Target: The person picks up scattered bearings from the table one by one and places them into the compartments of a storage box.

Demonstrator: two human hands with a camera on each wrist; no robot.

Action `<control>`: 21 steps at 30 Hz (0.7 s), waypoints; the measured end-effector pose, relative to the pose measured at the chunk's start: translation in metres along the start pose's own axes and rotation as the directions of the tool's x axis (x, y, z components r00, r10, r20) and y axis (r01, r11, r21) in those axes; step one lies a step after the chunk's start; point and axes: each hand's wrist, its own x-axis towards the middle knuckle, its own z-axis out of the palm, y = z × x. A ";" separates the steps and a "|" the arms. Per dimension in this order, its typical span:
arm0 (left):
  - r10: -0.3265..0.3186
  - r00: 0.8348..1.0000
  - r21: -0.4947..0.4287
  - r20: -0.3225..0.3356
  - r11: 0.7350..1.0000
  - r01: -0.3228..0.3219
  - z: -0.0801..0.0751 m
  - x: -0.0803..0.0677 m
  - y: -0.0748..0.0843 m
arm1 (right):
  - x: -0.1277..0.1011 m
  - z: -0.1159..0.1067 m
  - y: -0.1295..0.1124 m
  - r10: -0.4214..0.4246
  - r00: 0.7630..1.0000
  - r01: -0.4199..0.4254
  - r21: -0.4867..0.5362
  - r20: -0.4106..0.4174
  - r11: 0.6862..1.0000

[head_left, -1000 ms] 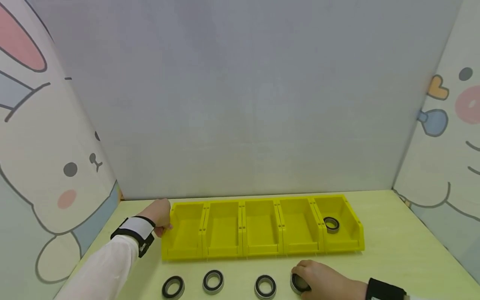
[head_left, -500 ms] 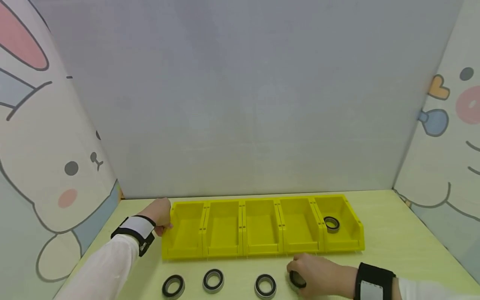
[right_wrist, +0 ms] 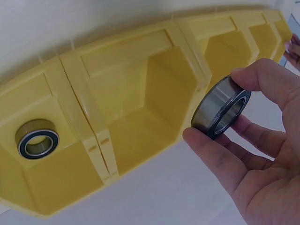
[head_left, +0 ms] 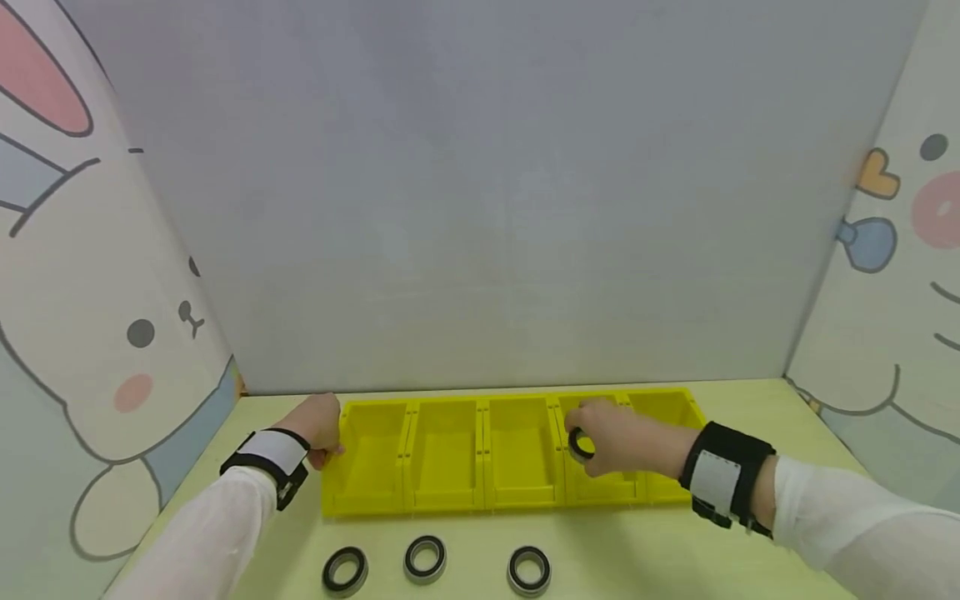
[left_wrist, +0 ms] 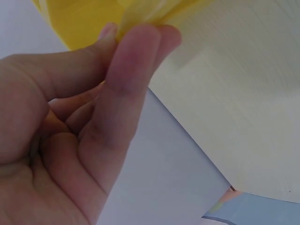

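A yellow bin row [head_left: 447,457] of several compartments stands across the table. My right hand [head_left: 594,439] hovers over its second compartment from the right and pinches a black-and-steel bearing [head_left: 579,443] between thumb and fingers. The right wrist view shows that held bearing [right_wrist: 221,107] in my right hand [right_wrist: 215,105], tilted on edge above an empty compartment [right_wrist: 154,101]. Another bearing [right_wrist: 37,139] lies in the end compartment. My left hand [head_left: 322,427] grips the bin's left end; its fingertips [left_wrist: 140,40] pinch the yellow wall [left_wrist: 84,18].
Three more bearings lie in a line on the pale table in front of the bin: one [head_left: 345,570] at the left, one [head_left: 425,557] in the middle, one [head_left: 529,570] at the right. Cartoon-printed panels wall in the left and right sides, a grey panel the back.
My right hand has lifted the rightmost bearing off the table and carried it up and back over the bin. The left hand has stayed at the bin's left end.
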 end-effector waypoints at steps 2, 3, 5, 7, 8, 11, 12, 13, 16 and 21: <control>-0.004 1.000 -0.004 0.003 1.000 0.004 0.000 0.000 -0.001 | 0.007 -0.002 0.005 0.010 1.000 -0.010 -0.004 -0.020 1.000; -0.009 1.000 -0.009 0.004 1.000 0.009 0.000 0.000 -0.001 | 0.010 -0.002 0.008 0.015 1.000 -0.015 -0.007 -0.026 1.000; -0.014 1.000 -0.012 0.004 1.000 0.014 0.000 -0.001 -0.001 | 0.015 0.000 0.013 0.027 0.999 -0.028 -0.019 -0.031 0.999; -0.010 1.000 -0.004 -0.003 1.000 0.010 0.001 -0.001 -0.002 | 0.018 0.005 0.019 0.044 0.999 -0.045 -0.029 -0.028 0.999; -0.010 1.000 -0.006 -0.005 1.000 0.010 0.002 -0.001 -0.002 | 0.020 0.008 0.022 0.056 0.998 -0.056 -0.030 -0.025 0.998; -0.007 1.000 -0.013 -0.011 1.000 0.006 0.004 0.000 -0.002 | 0.025 0.018 0.030 0.084 0.996 -0.085 -0.028 -0.028 0.996; -0.006 1.000 -0.014 -0.012 1.000 0.005 0.004 0.000 -0.003 | 0.027 0.022 0.032 0.091 0.995 -0.092 -0.024 -0.030 0.995; -0.006 1.000 -0.020 -0.010 1.000 0.006 0.005 0.000 -0.003 | 0.029 0.025 0.034 0.097 0.995 -0.098 -0.025 -0.033 0.995; -0.003 1.000 -0.016 -0.007 1.000 0.003 0.004 0.002 -0.002 | 0.032 0.033 0.038 0.097 0.994 -0.098 -0.022 -0.045 0.995; -0.012 1.000 -0.028 0.002 1.000 0.012 0.001 0.000 0.000 | 0.042 0.044 0.044 0.108 0.994 -0.110 -0.040 -0.034 0.993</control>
